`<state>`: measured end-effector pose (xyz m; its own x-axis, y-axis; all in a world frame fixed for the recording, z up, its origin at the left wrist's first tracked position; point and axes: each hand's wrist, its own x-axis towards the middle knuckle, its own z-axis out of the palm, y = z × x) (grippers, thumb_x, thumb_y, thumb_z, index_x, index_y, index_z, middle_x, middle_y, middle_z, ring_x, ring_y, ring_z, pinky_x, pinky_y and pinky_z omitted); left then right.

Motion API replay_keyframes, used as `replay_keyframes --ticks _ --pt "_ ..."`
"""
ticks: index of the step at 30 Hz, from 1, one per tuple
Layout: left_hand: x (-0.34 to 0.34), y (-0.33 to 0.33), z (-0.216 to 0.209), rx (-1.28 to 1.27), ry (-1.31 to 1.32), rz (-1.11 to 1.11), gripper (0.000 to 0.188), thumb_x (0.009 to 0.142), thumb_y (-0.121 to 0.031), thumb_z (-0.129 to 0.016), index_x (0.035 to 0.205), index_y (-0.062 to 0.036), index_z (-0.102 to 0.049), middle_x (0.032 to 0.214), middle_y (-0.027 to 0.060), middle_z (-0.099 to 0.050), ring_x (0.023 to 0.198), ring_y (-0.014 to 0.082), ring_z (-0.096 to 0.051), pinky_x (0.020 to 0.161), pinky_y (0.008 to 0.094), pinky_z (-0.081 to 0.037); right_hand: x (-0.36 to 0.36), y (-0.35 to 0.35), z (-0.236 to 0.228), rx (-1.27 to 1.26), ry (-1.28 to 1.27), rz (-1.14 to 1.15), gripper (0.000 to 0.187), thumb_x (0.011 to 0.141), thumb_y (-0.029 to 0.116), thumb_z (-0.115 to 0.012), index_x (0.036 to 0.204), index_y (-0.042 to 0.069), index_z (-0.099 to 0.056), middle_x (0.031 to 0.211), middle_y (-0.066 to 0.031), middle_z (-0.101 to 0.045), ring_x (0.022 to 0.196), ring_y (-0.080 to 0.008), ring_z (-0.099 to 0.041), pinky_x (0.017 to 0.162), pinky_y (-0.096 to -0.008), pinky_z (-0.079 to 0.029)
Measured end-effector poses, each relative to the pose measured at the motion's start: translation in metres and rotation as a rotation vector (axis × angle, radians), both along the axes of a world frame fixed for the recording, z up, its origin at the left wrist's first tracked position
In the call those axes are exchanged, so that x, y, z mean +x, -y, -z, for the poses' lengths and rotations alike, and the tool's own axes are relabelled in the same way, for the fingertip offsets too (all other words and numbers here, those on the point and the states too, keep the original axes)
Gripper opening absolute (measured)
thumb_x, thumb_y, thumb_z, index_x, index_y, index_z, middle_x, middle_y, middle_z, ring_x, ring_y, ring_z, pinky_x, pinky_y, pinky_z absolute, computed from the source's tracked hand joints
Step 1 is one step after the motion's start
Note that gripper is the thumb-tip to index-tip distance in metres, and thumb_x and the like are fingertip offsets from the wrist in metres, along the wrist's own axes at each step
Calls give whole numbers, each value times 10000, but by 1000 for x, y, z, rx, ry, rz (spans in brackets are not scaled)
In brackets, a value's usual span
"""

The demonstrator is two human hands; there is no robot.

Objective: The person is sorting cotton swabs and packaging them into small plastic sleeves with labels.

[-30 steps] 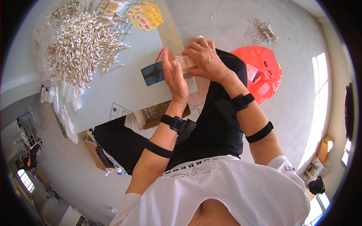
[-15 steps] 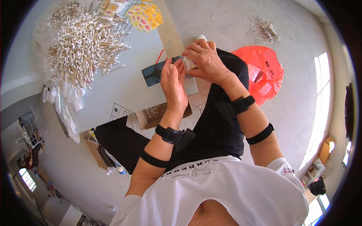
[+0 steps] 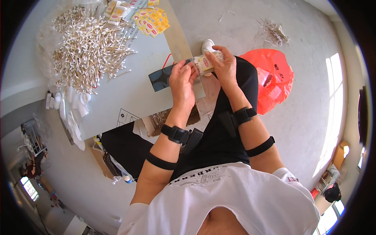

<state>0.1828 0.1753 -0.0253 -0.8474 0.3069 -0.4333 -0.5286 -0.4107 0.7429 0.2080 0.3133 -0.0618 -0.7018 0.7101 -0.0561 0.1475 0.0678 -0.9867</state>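
A clear bag of cotton swabs (image 3: 203,64) with a yellow and red label is held up between my hands, just past the table's right edge. My right hand (image 3: 227,71) grips its right end, thumb and fingers around it. My left hand (image 3: 182,86) has its fingers curled at the bag's left end, where the clear film shows; part of that grip is hidden. Beneath the left hand lies a dark flat piece (image 3: 159,80) on the table. Farther left, a large heap of loose cotton swabs (image 3: 92,49) covers the tabletop.
Yellow label cards (image 3: 152,22) and filled swab packs (image 3: 116,12) lie at the table's (image 3: 105,103) far side. White rolls and strips (image 3: 79,102) sit at its left corner. A cardboard box of swabs (image 3: 150,127) is below the near edge. A red plastic bag (image 3: 280,74) rests on the floor at right.
The swab bag has moved a little right and turned, so its label now shows. My right hand has shifted to its right end, and my left fingers have curled in.
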Motion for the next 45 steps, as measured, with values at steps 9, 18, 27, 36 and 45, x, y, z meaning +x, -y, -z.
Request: replay_keyframes --ticks 9,18,27,36,45 --pt "7 -2 -43 -428 -898 175 433 820 115 -620 1223 -39 -597 1211 92 -594 999 190 -621 832 323 -532 20 -40 -41 -590 -75 25 210 804 109 -768 908 -33 -653 755 -70 -647 635 -135 -626 536 -263 -502" --pt "-2 72 -70 -830 -1709 216 308 712 61 -729 998 -43 -690 866 50 -597 712 204 -598 583 300 -517 0 46 -32 -1528 315 -436 185 907 210 -666 884 45 -586 755 -86 -629 544 -142 -573 414 -231 -455" --pt "-11 114 -55 -1019 -1568 55 162 724 54 -695 858 -26 -649 792 57 -547 663 214 -582 543 312 -488 7 73 -67 -62 -147 -588 318 946 261 -630 1171 41 -678 1095 -44 -633 918 -85 -536 769 -228 -433" --pt "-8 118 -45 -968 -1484 106 162 730 40 -681 865 -45 -649 776 56 -517 669 224 -573 551 337 -481 15 84 -65 287 -237 -709 268 776 58 -766 1040 51 -721 968 -39 -602 828 -124 -562 681 -241 -461" --pt "-8 129 -40 -915 -1415 137 135 748 7 -716 864 -47 -672 805 48 -522 652 218 -558 543 329 -476 11 88 -68 707 -409 -662 242 727 12 -755 963 47 -715 870 -52 -603 791 -218 -592 656 -295 -502"
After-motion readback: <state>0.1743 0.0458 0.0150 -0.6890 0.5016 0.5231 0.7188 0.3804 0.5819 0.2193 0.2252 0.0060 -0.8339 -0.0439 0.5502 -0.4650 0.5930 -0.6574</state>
